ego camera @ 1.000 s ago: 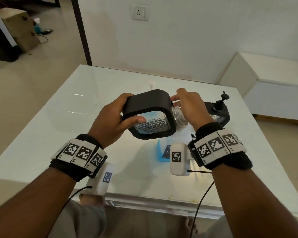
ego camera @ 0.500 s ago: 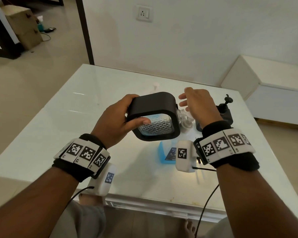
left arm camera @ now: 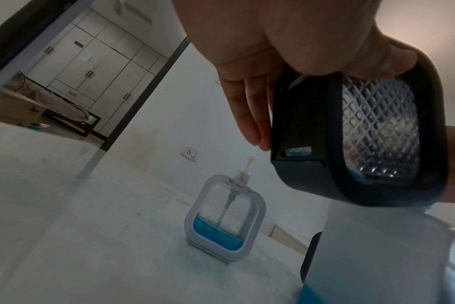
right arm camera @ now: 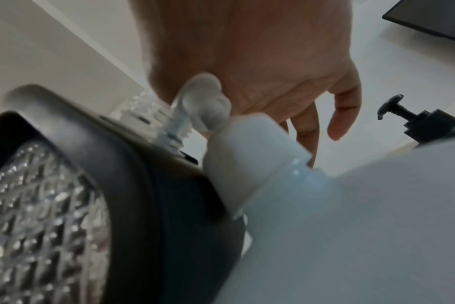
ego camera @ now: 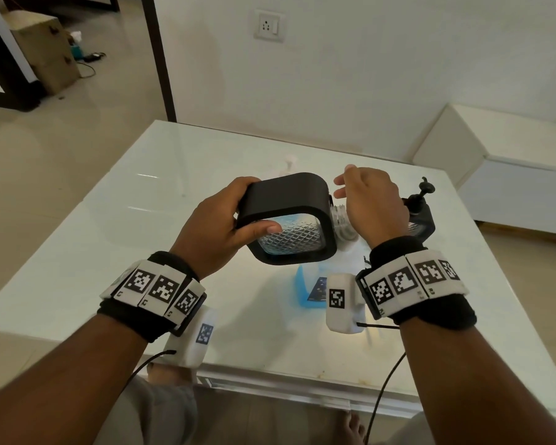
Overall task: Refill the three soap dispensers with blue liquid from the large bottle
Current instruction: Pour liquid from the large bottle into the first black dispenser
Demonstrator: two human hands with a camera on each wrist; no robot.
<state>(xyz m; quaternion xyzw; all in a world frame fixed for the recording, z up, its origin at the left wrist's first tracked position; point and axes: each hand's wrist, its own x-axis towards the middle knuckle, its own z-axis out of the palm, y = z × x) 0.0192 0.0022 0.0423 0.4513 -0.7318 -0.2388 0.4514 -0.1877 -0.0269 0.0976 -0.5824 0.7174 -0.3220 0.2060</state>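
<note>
Fingers of the left hand grip the black dispenser, tilted above the worktop; right hand fingers hang loosely spread beside its clear pump. Recommendation: steady the body, grasp the pump squarely, then unscrew.

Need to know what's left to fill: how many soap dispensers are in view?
3. A black dispenser tilted in the left hand; another black one behind the right hand; a white one standing farther back on the table.
</note>
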